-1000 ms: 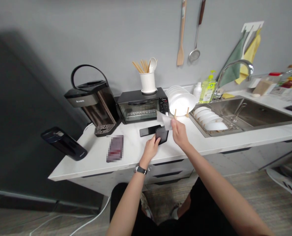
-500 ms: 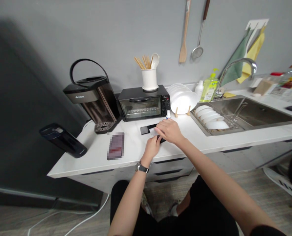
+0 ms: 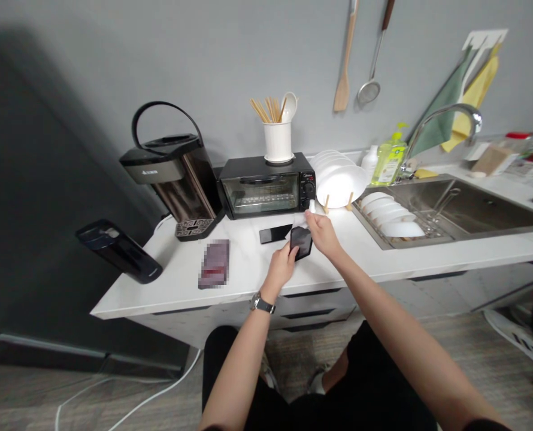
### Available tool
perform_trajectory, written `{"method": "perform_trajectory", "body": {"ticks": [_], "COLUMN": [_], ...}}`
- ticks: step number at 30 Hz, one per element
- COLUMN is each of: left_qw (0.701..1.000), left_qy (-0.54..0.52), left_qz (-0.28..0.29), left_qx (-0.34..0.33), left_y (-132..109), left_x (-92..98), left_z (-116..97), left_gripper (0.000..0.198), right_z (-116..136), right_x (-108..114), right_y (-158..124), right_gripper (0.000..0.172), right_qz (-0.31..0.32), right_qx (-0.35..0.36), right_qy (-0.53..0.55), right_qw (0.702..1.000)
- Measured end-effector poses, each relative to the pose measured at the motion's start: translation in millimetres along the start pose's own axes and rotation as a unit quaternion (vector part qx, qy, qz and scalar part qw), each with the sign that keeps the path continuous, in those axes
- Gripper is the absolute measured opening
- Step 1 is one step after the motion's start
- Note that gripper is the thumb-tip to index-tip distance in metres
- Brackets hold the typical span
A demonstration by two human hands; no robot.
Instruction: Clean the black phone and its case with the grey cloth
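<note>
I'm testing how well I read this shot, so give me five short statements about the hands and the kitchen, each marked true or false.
1. The left hand holds a dark slab. True.
2. The right hand has its grip on the strainer. False: it pinches a pale sheet; the strainer hangs on the wall.
3. The white cup stands on the oven. True.
4. The watch is on the right arm. False: it is on the left arm.
5. The spatula hangs left of the strainer. True.
</note>
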State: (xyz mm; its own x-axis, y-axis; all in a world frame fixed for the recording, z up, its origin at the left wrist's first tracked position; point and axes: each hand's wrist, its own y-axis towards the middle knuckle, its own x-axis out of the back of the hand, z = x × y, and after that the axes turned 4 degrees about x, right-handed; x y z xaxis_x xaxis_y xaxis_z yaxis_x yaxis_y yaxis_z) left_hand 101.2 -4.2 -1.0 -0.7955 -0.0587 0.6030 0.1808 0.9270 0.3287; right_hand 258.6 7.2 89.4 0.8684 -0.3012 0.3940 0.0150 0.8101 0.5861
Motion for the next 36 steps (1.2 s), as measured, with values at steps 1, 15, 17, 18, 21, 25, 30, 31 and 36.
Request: {"method": "perform_trajectory", "body": {"ticks": [1,15,17,18,21,25,30,31,36], "left_qw": [1.0,0.999,1.0,1.0,1.0,1.0,1.0,1.0,0.999], "left_qy": [-0.002,0.042,0.027,0.016,0.0,0.011,0.007,0.015,0.051], "left_qz": [0.0,0.016,0.011,0.008,0.006,0.01,0.006,0.006,0.013], "left_qx": [-0.001,-0.004,-0.008,-0.009,-0.007,0.0,-0.006,-0.005,0.005], "left_y": [0,1,0,-1,-1,0,0,0,2], "left_x": [0.3,-1.2,-0.3,0.0,0.2,0.1,-0.5,-1.1,-4.2], "left_z": [0,-7,-9,-9,-9,-8,-6,-5,-2], "left_gripper": [0.025,0.026,0.027,0.027,0.028,0.029,0.028,0.028,0.023], "right_z": [6,24,16,12,-3,-7,22,28,30], "right_x": [1,-2,2,3,6,5,-2,-4,-1], "right_y": [-4,-12,-8,-7,-3,-4,-11,-12,-12], "right_gripper": [0.065,0.045,0.048,0.05,0.057,0.063,0.052,0.05,0.041], "right_qz": [0.001,0.059,0.036,0.028,-0.001,-0.026,0.003,0.022,0.118], "right_qx": [0.031,0.264,0.242,0.227,0.137,0.035,0.169,0.205,0.318], "right_qy": [-0.059,-0.26,-0.229,-0.208,-0.137,-0.097,-0.201,-0.22,-0.262], "right_qw": [0.998,0.927,0.942,0.951,0.981,0.994,0.965,0.953,0.903]}}
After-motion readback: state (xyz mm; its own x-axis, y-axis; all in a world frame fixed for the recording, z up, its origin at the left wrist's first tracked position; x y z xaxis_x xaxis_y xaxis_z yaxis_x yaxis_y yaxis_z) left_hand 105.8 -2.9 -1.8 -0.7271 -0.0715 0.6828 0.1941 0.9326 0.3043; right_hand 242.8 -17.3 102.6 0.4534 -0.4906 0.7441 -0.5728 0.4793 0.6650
